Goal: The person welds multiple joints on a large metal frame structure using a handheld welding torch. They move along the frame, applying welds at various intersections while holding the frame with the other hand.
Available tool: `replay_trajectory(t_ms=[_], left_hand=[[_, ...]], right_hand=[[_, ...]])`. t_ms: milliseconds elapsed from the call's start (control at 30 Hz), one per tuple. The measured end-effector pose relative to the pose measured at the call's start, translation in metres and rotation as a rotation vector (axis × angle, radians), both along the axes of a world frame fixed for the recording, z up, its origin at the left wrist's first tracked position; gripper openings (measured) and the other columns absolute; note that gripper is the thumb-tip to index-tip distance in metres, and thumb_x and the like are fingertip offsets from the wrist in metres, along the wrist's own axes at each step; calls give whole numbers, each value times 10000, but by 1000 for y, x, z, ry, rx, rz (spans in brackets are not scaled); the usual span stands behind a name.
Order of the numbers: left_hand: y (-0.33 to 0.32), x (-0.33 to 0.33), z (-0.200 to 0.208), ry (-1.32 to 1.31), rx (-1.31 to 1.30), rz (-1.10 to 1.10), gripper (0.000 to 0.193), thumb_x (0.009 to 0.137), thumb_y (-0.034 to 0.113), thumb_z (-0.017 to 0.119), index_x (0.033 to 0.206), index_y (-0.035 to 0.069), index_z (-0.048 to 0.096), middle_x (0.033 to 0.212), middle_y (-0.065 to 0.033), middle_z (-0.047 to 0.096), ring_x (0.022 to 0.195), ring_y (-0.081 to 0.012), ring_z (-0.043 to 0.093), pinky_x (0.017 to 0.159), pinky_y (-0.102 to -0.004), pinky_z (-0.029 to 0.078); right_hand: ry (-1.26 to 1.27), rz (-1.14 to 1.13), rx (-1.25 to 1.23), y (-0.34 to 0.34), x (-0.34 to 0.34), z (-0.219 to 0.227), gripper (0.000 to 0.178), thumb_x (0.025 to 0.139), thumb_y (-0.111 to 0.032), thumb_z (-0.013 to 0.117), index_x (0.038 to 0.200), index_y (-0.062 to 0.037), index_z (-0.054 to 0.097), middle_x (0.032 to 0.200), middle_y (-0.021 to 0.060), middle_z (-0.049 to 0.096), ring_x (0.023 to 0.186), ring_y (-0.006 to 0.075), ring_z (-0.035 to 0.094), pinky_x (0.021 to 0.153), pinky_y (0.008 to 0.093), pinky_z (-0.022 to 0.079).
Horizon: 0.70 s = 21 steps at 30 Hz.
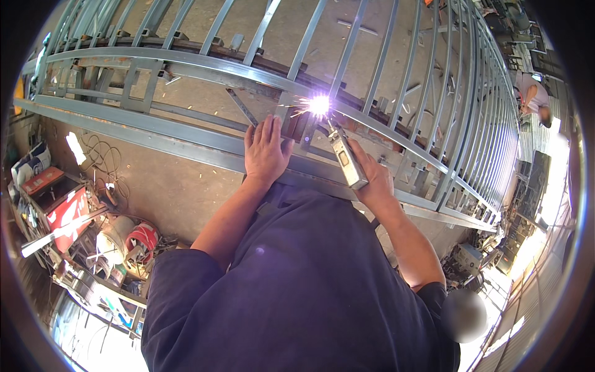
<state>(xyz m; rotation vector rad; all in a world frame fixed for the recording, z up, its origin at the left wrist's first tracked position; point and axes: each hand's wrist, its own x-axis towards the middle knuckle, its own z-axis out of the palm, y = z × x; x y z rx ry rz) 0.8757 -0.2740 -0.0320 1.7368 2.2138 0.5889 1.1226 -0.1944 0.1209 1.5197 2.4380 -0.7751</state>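
Observation:
My right hand (pixel 374 177) is closed round a boxy, light-coloured welding gun (pixel 349 160). Its tip meets the metal frame in a bright purple-white arc (pixel 319 106), throwing sparks mostly to the left. The glare hides the exact spot under the arc. Left of it, my left hand (pixel 267 149) lies with fingers stretched out over the near rail (pixel 204 147) of the frame, holding nothing that I can see. A narrow flat metal strip (pixel 240 106) slants beside its fingertips. Beyond the arc, long silvery bars (pixel 347 46) run away from me, joined to a cross rail (pixel 260 75).
A red-and-white box (pixel 69 217), a red bucket-like container (pixel 142 240) and a coiled cable (pixel 102 164) are at the left. Metal offcuts (pixel 357 28) lie on the floor beyond the bars. Another person (pixel 533 98) bends over at the far right.

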Motion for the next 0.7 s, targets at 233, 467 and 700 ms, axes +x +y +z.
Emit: replay_trajectory(t_ms=[233, 467, 700], left_hand=[[0, 0, 1, -3, -15, 9, 712, 962, 428, 684, 1525, 44, 475, 1537, -145, 522, 1396, -313, 513, 1226, -539, 306], [0, 0, 0, -57, 13, 34, 681, 950, 401, 716, 1504, 62, 512, 1495, -151, 559, 1399, -332, 513, 1214, -522, 334], [-28, -30, 26, -7, 82, 266, 642, 915, 328, 756, 1451, 24, 576, 1467, -189, 582, 1346, -403, 536, 1161, -516, 389]], right_hand=[[-22, -11, -19, 1, 0, 2, 1087, 730, -22, 813, 1631, -367, 313, 1125, 117, 702, 1043, 406, 703, 891, 507, 576], [-25, -25, -44, 2, 8, 2, 1075, 733, -6, 812, 1630, -362, 339, 1198, 125, 707, 1094, 412, 694, 929, 494, 575], [201, -26, -131, 9, 33, 43, 768, 881, -57, 727, 1597, -158, 467, 1213, 203, 729, 1059, 407, 719, 920, 384, 560]])
